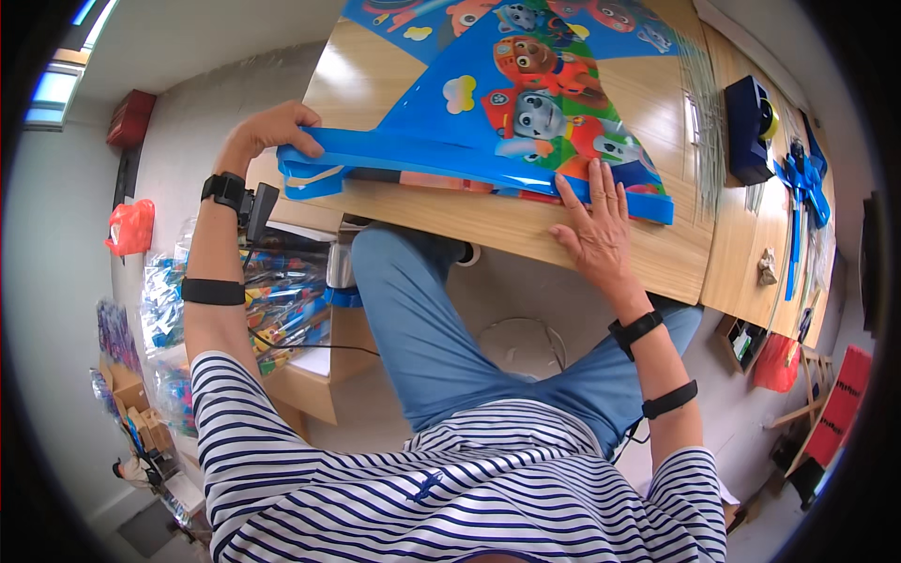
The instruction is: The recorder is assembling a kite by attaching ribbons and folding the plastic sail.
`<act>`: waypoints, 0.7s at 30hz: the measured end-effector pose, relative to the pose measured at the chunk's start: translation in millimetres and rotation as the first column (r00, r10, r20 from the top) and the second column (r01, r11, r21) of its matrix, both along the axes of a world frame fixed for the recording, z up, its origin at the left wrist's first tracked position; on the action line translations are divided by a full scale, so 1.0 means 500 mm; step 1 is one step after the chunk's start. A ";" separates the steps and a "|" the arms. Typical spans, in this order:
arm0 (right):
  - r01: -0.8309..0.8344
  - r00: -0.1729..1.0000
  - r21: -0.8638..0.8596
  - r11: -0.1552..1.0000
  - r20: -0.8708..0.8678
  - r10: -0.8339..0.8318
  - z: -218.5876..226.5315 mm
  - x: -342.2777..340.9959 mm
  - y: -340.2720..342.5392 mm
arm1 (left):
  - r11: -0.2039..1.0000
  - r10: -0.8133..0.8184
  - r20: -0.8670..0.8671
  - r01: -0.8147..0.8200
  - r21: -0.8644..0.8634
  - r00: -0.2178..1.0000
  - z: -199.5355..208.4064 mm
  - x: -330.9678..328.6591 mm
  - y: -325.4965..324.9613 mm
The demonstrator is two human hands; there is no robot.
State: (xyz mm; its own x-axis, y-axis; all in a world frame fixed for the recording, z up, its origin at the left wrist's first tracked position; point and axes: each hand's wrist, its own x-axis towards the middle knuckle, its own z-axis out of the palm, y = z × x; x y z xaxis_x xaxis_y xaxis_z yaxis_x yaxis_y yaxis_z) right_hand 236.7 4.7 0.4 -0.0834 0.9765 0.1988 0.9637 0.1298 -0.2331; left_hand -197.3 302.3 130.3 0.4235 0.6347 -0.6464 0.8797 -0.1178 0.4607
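A glossy blue plastic sheet (441, 108), triangular and printed with cartoon dogs, lies across the wooden table in front of me. A blue strip (413, 158) runs along its near edge, folded over and curling in a loop at the left end. My left hand (275, 131) pinches the left end of this edge, thumb on top and the other fingers partly hidden. Toward the right end, my right hand (598, 230) rests with fingers stretched out over the near edge. Another printed sheet (404, 28) lies at the far side, partly overlapped.
Thin clear rods (702, 122) lie on the table (657, 258) to the right. Beyond them are a dark blue tape dispenser (748, 131) and blue straps (805, 183). An open carton (314, 375) and plastic-wrapped colourful packages (286, 291) stand left of my legs.
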 end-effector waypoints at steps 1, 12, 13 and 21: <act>0.000 1.000 -0.005 1.000 0.016 0.000 0.000 0.000 0.000 | 1.000 0.019 -0.011 -0.019 -0.002 1.000 -0.006 -0.025 0.003; -0.012 0.998 -0.023 1.000 0.068 0.014 0.002 0.000 0.004 | 0.983 0.115 -0.131 -0.094 0.157 0.985 -0.125 -0.173 0.023; -0.011 0.997 -0.027 1.000 0.070 0.013 0.004 -0.001 0.004 | 0.977 0.077 -0.159 -0.043 0.210 0.984 -0.132 -0.174 0.024; -0.012 0.999 -0.048 0.999 0.039 0.014 0.018 -0.007 0.005 | 0.982 0.144 -0.081 -0.132 0.136 0.986 -0.110 -0.155 0.006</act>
